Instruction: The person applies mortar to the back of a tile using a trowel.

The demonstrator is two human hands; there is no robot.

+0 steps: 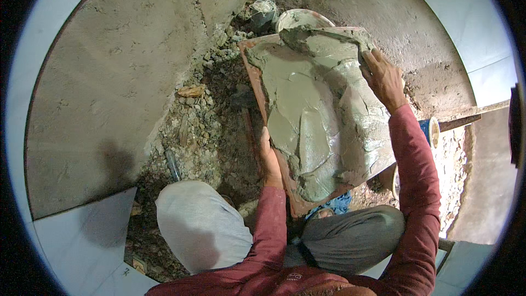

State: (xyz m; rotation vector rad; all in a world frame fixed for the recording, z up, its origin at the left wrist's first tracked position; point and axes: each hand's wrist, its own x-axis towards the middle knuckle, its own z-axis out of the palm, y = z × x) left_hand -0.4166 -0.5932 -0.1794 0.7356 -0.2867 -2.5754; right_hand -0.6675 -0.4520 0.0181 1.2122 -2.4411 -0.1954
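A large slab, seemingly a tile with reddish-brown edges (255, 79), is tilted in front of me. Wet grey-green mortar (307, 115) covers most of its upward face in uneven, smeared ridges. My left hand (269, 159) is closed on the slab's left edge, thumb along the rim and fingers hidden beneath. At the far right corner, my right hand (385, 77) has its fingers curled around what looks like the handle of a mortar-coated trowel (323, 42). The trowel's blade lies against the mortar along the far edge; the handle is mostly hidden by the hand.
Broken rubble (192, 126) covers the ground left of the slab, with a hammer (243, 97) on it. Beyond stand a round pale-rimmed container (304, 18) and a dark pot (263, 13). Bare plastered walls meet behind. A blue container (430, 131) lies right; white tiles (87, 235) border the area.
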